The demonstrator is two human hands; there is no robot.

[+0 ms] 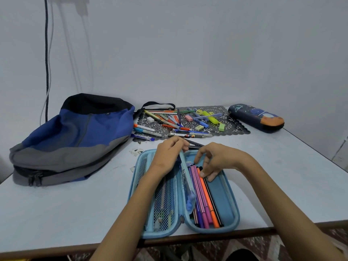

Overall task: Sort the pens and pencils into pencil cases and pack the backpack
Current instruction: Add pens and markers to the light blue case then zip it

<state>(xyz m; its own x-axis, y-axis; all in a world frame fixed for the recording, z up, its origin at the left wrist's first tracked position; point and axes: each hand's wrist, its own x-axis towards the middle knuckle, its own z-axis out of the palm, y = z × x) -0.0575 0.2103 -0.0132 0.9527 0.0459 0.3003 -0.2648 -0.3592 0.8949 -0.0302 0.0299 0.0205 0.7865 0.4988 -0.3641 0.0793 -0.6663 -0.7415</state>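
Observation:
A light blue pencil case (229,200) lies open on the table in front of me. Its right half holds several felt pens (204,200), purple, pink, orange and black. Its left mesh pocket (165,202) holds a few thin items. My left hand (169,155) is above the case's top middle and pinches dark pens (194,145) that stick out to the right. My right hand (212,161) rests its thumb and fingertips on the tops of the felt pens. A loose pile of pens, pencils, erasers and highlighters (180,123) lies on a dark lace mat behind.
A blue, grey and black backpack (75,140) lies on its side at the left of the table. A dark navy pencil case (256,117) with a cartoon print sits shut at the back right. The table's front edge (56,249) is close to me. Cables hang on the wall at left.

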